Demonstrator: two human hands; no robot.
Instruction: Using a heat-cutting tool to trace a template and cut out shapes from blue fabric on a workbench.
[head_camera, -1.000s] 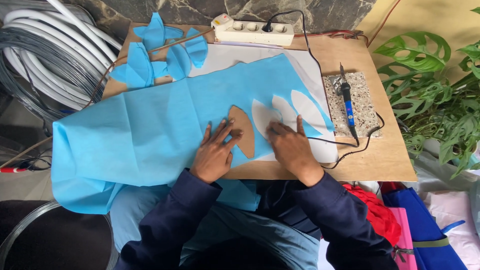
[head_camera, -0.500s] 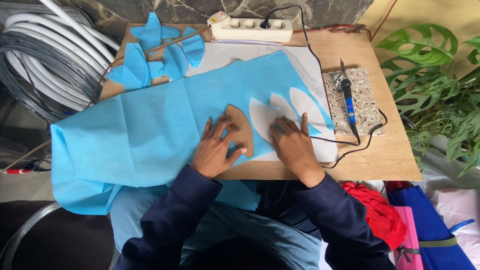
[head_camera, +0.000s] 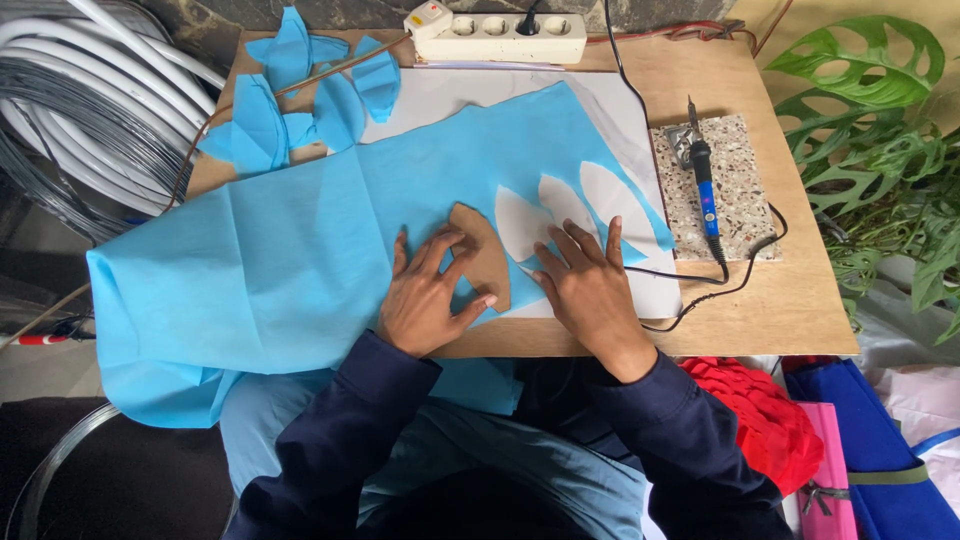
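A wooden worktop (head_camera: 780, 310) carries a blue cloth (head_camera: 280, 260). The left hand (head_camera: 428, 298) pins a brown leaf template (head_camera: 487, 250) flat, grip spread wide, holding nothing. Just right of it, the right hand (head_camera: 590, 290) presses cloth beside three cutouts (head_camera: 565, 205). Best to keep both palms flat so nothing slips. A soldering iron (head_camera: 705, 190) rests beyond.

Fabric sheet (head_camera: 280, 260) lying across the table (head_camera: 790, 310), cardboard template (head_camera: 483, 250) sitting on it between both hands, soldering iron (head_camera: 704, 185) resting on a stone slab (head_camera: 740, 210) to the right, power strip (head_camera: 497, 35) lying behind, fabric pieces (head_camera: 300, 95) lying behind at left
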